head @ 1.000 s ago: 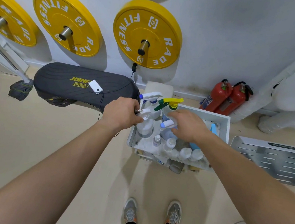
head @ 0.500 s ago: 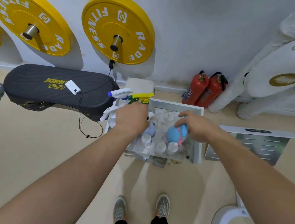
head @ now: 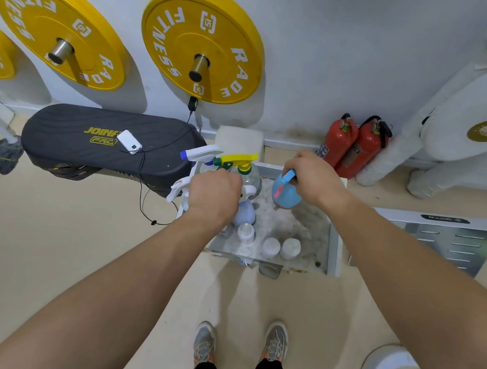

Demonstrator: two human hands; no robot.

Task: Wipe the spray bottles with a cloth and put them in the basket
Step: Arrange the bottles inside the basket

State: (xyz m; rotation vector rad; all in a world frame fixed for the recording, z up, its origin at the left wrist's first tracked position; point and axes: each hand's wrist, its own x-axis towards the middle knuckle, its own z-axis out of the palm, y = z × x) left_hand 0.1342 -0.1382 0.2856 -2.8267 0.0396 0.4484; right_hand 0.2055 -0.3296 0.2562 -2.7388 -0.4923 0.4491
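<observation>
Blue bottle (head: 285,194), apparently in right hand (head: 313,177)

Basket (head: 335,250) centre-right bare; spray bottles (head: 240,161) crowd left, small bottles (head: 271,246) near edge.

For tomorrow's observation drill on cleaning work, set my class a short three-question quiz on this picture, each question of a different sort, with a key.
1. Which hand grips the blue spray bottle? A) left B) right C) neither
2. True or false: the two red fire extinguishers lie inside the white bin.
3. Fill in: the weight plates on the wall are ____.
Key: 1 B, the right hand; 2 false, they stand by the wall; 3 yellow.
</observation>
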